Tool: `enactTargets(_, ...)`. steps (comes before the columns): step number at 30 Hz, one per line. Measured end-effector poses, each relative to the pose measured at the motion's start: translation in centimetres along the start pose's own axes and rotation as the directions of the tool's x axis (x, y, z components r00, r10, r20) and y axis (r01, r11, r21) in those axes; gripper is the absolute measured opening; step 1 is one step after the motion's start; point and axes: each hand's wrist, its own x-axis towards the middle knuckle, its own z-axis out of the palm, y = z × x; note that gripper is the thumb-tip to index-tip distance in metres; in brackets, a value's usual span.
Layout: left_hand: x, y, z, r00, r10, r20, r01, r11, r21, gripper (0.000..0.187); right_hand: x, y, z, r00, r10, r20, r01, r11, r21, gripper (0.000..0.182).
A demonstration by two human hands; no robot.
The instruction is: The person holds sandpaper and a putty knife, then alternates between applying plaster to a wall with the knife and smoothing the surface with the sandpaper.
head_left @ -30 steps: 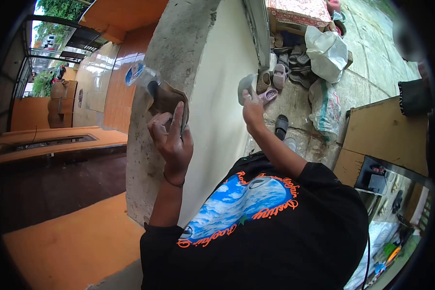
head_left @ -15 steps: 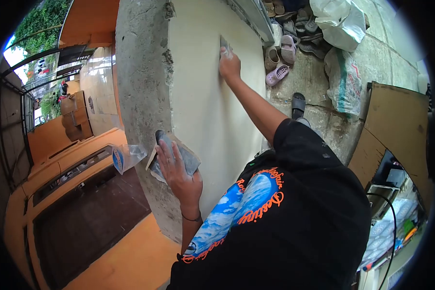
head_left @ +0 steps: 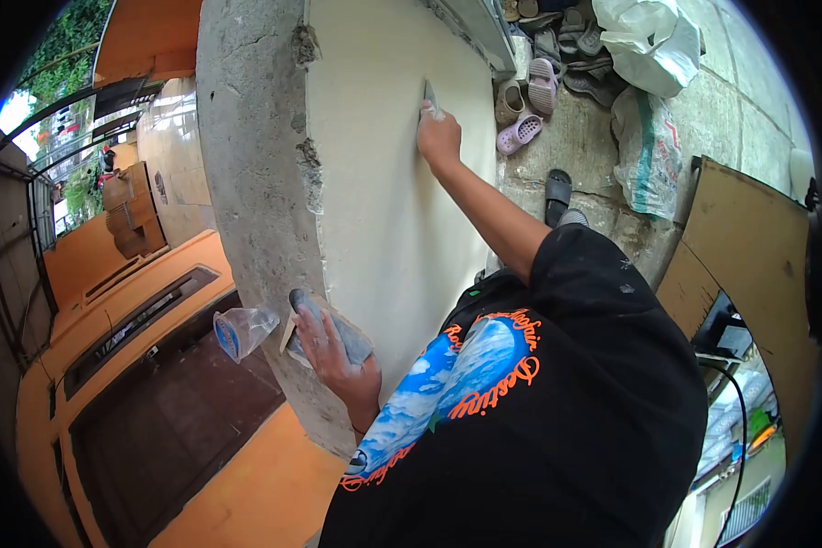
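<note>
My right hand point(head_left: 439, 137) is closed around a putty knife point(head_left: 429, 92), whose blade lies against the smooth cream wall surface point(head_left: 384, 183). White residue marks its fingers near the blade. Lower left, my left hand point(head_left: 336, 361) lies with fingers stretched out over a dusty grey pad point(head_left: 352, 340) with a dark rounded end. A tan edge shows beneath that pad, which sits at the border of the rough concrete point(head_left: 256, 173) and the cream surface. Close by, a clear plastic cup point(head_left: 237, 332) with a blue mark stands at the concrete edge.
Shoes and pale purple clogs point(head_left: 520, 134) crowd the floor to the right, near a white plastic bag point(head_left: 648, 46) and a woven sack point(head_left: 647, 151). A cardboard sheet point(head_left: 749, 237) leans farther right. Orange walls point(head_left: 256, 484) lie on the left.
My right hand has drawn the putty knife slightly back toward my body, and the blade's angle has turned. My left hand stays over the grey pad. The camera view has shifted a little.
</note>
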Motion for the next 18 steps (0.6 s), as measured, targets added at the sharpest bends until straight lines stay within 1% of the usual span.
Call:
enactTargets(1, 0.2, -0.1, 0.1, 1.0, 0.009, -0.011, -0.009, 1.0, -0.006, 0.061, -0.8, -0.4, 0.0, 1.0, -0.019, -0.01, 0.018, 0.997, -0.072, 0.046)
enactTargets(2, 0.2, -0.2, 0.1, 1.0, 0.014, -0.021, -0.014, 1.0, -0.012, 0.062, -3.8, -1.2, -1.0, 0.992, -0.055, 0.117, 0.064, 0.995, -0.078, 0.043)
enactTargets(3, 0.3, -0.4, 0.1, 1.0, 0.012, -0.021, -0.012, 1.0, -0.013, 0.062, -6.4, -1.0, -1.3, 0.982, -0.138, 0.13, 0.136, 0.99, 0.02, 0.049)
enactTargets(5, 0.3, -0.7, 0.2, 0.999, 0.032, -0.03, -0.032, 0.999, 0.005, 0.062, -6.3, 0.2, -0.8, 0.961, -0.266, 0.077, 0.263, 0.964, 0.05, 0.046)
enactTargets(6, 0.2, -0.7, 0.2, 0.999, 0.023, -0.029, -0.023, 1.0, 0.005, 0.062, -4.9, 0.4, -0.8, 0.96, -0.265, 0.085, 0.262, 0.964, 0.046, 0.046)
enactTargets(7, 0.3, -0.7, 0.3, 0.999, 0.023, -0.033, -0.023, 1.0, 0.004, 0.063, -1.9, 0.4, -0.7, 0.988, -0.11, 0.104, 0.114, 0.993, -0.028, 0.045)
enactTargets(8, 0.3, 0.2, 0.3, 0.999, 0.02, -0.033, -0.02, 1.0, 0.006, 0.064, 0.6, 0.2, -1.2, 0.992, 0.054, 0.112, -0.042, 0.993, -0.106, 0.045)
enactTargets(9, 0.3, 0.2, 0.2, 0.999, 0.015, -0.032, -0.015, 1.0, 0.004, 0.064, 1.6, -0.6, -1.2, 0.992, 0.053, 0.115, -0.04, 0.993, -0.111, 0.045)
enactTargets(11, 0.4, 0.2, -0.1, 1.0, 0.005, -0.007, -0.005, 1.0, 0.02, 0.066, 2.7, -2.5, -1.5, 0.974, 0.213, 0.076, -0.209, 0.976, -0.055, 0.045)
enactTargets(12, 0.3, 0.1, -0.1, 1.0, 0.006, -0.01, -0.006, 1.0, 0.018, 0.066, 1.9, -1.5, -0.8, 0.991, 0.119, 0.054, -0.111, 0.985, -0.133, 0.045)
enactTargets(13, 0.2, 0.0, 0.0, 1.0, 0.011, -0.009, -0.011, 1.0, 0.029, 0.066, -0.4, -1.3, -1.2, 0.982, 0.104, 0.156, -0.092, 0.992, -0.083, 0.042)
enactTargets(14, 0.2, -0.1, 0.0, 1.0, 0.016, -0.008, -0.016, 0.999, 0.04, 0.067, -3.2, -0.6, -1.0, 0.995, -0.088, 0.056, 0.094, 0.99, -0.102, 0.049)
enactTargets(15, 0.7, 0.5, 0.0, 1.0, 0.014, -0.008, -0.014, 0.999, 0.041, 0.067, -5.0, -0.6, -2.0, 0.987, -0.131, 0.093, 0.138, 0.988, -0.065, 0.051)
enactTargets(17, 0.5, 0.6, -0.1, 1.0, 0.013, -0.004, -0.013, 0.999, 0.032, 0.067, -4.3, 0.2, -2.2, 0.981, -0.086, 0.173, 0.092, 0.995, -0.027, 0.049)
enactTargets(18, 0.3, 0.4, -0.1, 1.0, 0.005, 0.005, -0.006, 1.0, 0.028, 0.067, -3.0, 0.3, -2.2, 0.981, -0.078, 0.176, 0.086, 0.996, -0.038, 0.049)
